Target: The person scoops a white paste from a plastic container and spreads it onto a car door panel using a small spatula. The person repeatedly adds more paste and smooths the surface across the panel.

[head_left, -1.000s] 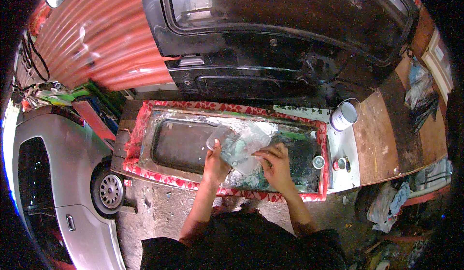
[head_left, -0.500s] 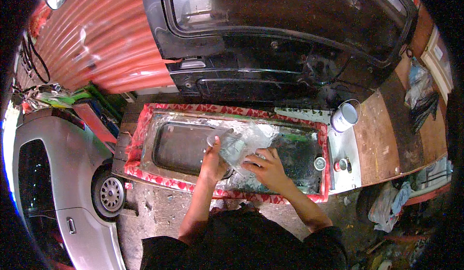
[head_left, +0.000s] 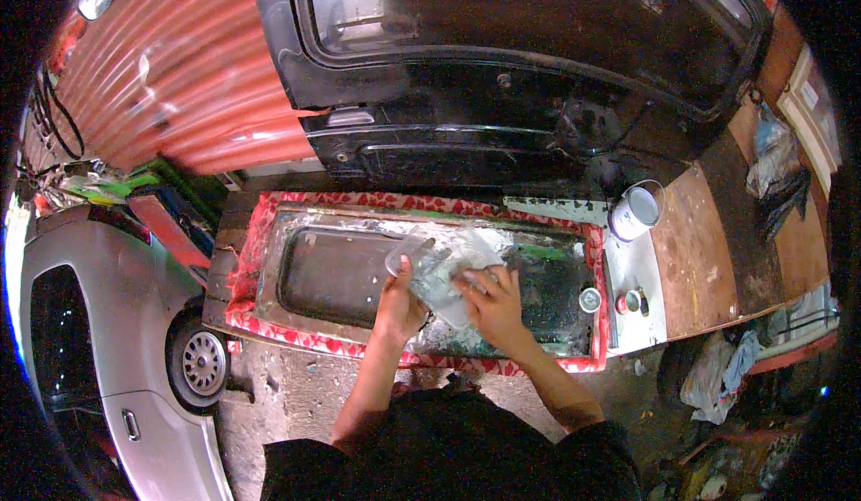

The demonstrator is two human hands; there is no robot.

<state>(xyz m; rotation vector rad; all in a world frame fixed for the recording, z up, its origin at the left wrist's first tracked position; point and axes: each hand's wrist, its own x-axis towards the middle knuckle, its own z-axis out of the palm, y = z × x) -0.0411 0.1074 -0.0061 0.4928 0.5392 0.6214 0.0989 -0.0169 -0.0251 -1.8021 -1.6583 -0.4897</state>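
Note:
My left hand (head_left: 395, 308) grips the left end of a clear plastic container (head_left: 411, 268) holding pale, whitish-grey paste. My right hand (head_left: 493, 308) has its fingers curled over the paste at the container's right part; what they hold, if anything, is hidden. Beneath both hands lies a long panel with a dark inset (head_left: 327, 272), white residue and green patches, on a red-and-white patterned cloth (head_left: 247, 295). A small round white tub (head_left: 589, 300) stands near the panel's right end.
Right of the cloth are a metal pail (head_left: 633, 214) and a small tin (head_left: 628, 303) on a wooden bench (head_left: 695, 277). A black vehicle door (head_left: 430, 160) and red corrugated sheet (head_left: 179, 61) stand behind. A silver car (head_left: 152, 438) is at left, plastic bags (head_left: 704, 380) lower right.
My right hand moved left over the container, then slightly back rightward, with fingers shifting in the paste area. My left hand stayed on the container's left end, with little movement.

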